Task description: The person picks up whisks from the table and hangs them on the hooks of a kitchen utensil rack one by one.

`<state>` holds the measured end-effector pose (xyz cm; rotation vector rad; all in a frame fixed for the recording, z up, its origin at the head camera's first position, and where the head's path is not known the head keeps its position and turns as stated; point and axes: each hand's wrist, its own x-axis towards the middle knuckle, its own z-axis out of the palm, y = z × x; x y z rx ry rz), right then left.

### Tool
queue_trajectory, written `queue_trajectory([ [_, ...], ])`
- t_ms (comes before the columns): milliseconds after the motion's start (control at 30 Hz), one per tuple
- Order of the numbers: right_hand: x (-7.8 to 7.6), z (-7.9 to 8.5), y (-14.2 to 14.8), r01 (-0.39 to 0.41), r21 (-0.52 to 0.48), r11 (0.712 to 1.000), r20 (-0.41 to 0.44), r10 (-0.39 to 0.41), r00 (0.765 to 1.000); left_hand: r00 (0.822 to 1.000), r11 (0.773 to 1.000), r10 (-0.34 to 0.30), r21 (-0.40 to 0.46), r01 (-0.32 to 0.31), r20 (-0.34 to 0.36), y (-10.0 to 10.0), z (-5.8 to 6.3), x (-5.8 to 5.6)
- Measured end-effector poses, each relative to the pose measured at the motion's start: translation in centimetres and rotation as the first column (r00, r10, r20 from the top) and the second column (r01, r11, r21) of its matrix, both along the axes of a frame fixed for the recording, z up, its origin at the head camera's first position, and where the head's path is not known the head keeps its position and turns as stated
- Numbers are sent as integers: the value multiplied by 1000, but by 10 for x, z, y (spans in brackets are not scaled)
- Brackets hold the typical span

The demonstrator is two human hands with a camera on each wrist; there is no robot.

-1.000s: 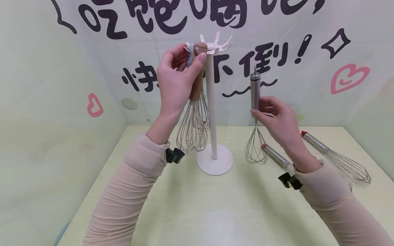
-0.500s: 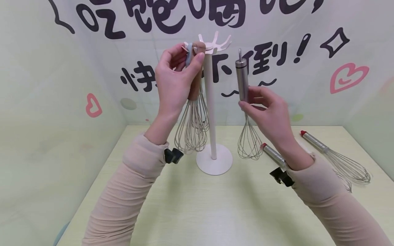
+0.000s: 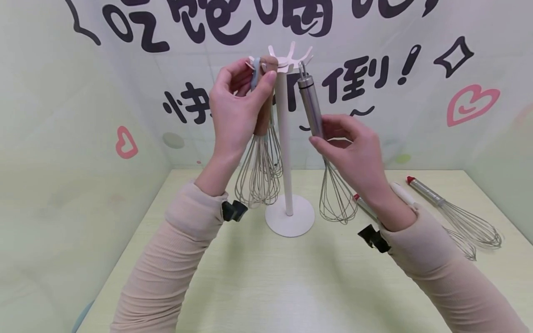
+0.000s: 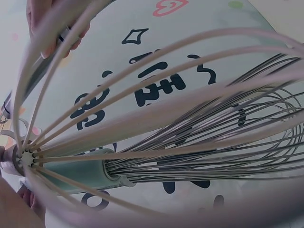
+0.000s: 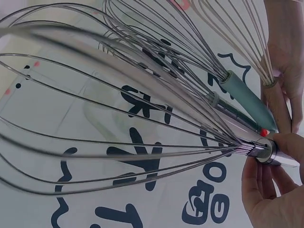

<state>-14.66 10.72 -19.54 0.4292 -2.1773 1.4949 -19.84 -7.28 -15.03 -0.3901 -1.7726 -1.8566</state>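
In the head view, a white rack (image 3: 285, 143) with a ring of upturned hooks stands on a round base. My left hand (image 3: 235, 108) pinches the top of a brown-handled whisk (image 3: 263, 122) against the rack's left side, its wires hanging down. A pale blue strap shows by the fingers. My right hand (image 3: 354, 145) holds a steel whisk (image 3: 311, 104) by the lower handle between thumb and fingers; it tilts left, its top loop close to the right-hand hooks. Behind the brown handle hang a green-handled whisk (image 5: 248, 100) and a red-tipped metal one (image 5: 237, 115), seen in the right wrist view.
On the table at right lie a red-tipped steel whisk (image 3: 429, 192), a white-handled whisk (image 3: 402, 193) and another red-ended one (image 3: 365, 206), partly hidden by the right forearm. A printed cloth wall (image 3: 216, 152) stands close behind the rack.
My right hand has carried the steel whisk left and up to the rack, and the whisk now leans with its top to the left. My left hand stays at the brown handle.
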Motion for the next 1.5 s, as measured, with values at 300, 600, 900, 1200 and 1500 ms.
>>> queue_trajectory([
  [300,-2,0,-5,15,35,999,-26,-14,1000,1000,1000,-4,4,4,-4,-1,0,1],
  [600,-4,0,-8,30,33,999,-14,-29,999,1000,1000,-3,1,3,-2,0,0,-1],
  [900,-7,-2,-12,15,19,1000,8,-15,1000,1000,1000,-1,-6,1,0,1,0,-1],
  [1200,-11,-6,-15,7,18,1000,36,-7,999,1000,1000,-6,6,6,29,0,2,1],
  [1500,-14,-9,-18,-3,21,1000,46,2,999,1000,1000,3,-6,-3,-2,1,0,0],
])
